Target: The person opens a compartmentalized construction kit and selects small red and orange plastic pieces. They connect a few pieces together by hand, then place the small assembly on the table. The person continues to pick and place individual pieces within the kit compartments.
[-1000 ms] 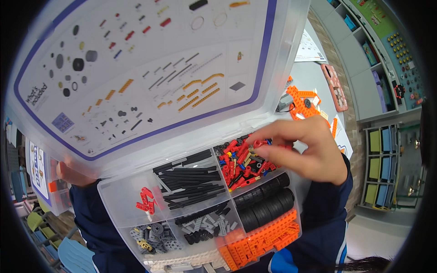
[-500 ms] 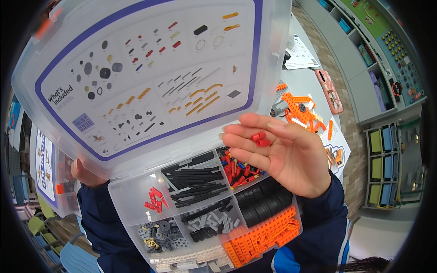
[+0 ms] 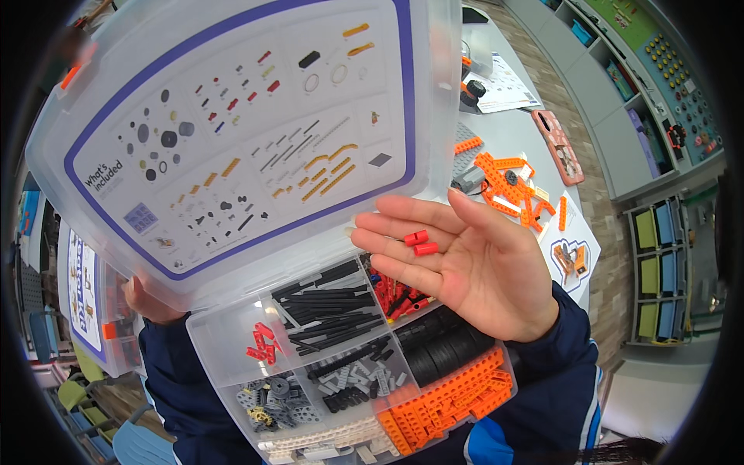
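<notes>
My right hand [image 3: 465, 263] is palm up with its fingers stretched out flat. Two small red tube-shaped connector pieces [image 3: 422, 243] lie loose across its fingers. It hovers above the far right part of a clear sorting box [image 3: 232, 364] of building parts. At the left, my left hand [image 3: 149, 301] is at the lower corner of the raised clear lid [image 3: 232, 267]; its thumb shows, while its other fingers are mostly hidden. Under my right hand, a compartment of red and black pieces [image 3: 399, 294] is partly covered. Nearer lie black tyres [image 3: 442, 341] and orange beams [image 3: 449, 395].
Black rods [image 3: 329, 310], grey gears [image 3: 275, 403] and white beams [image 3: 329, 446] fill other compartments. Orange assembled parts [image 3: 508, 182] and a phone in a pink case [image 3: 556, 147] lie on the white table at right. A second box [image 3: 81, 302] stands at left.
My right hand has shifted left with the red pieces on it and its thumb has lifted away. The lid appears farther left, uncovering more of the table behind it.
</notes>
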Motion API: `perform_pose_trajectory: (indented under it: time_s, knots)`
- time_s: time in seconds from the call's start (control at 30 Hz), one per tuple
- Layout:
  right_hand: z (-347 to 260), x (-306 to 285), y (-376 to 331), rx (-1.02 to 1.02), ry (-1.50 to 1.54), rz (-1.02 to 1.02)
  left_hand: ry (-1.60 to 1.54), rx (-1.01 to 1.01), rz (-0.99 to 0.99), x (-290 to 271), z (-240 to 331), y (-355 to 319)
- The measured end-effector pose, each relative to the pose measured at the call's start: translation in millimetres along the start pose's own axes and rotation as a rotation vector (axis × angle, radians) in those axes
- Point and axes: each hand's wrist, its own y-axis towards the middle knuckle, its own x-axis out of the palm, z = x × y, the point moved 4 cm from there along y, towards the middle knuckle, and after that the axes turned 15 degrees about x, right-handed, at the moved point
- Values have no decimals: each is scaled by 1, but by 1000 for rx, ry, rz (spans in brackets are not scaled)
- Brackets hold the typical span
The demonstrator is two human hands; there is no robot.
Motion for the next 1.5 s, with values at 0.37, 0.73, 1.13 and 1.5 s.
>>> perform_pose_trajectory:
  time_s: [0.37, 0.73, 1.13, 1.5]
  knots:
    - [38, 56, 36, 275, -267, -60, 61, -104, -24, 60, -24, 24]
    - [76, 89, 65, 298, -472, -128, 104, -193, -44, 99, -23, 36]
    - [-51, 43, -49, -901, -529, 116, 80, -191, 3, 86, -26, 33]
    - [-48, 45, -55, -992, -1190, 397, 112, -163, 15, 70, -24, 25]
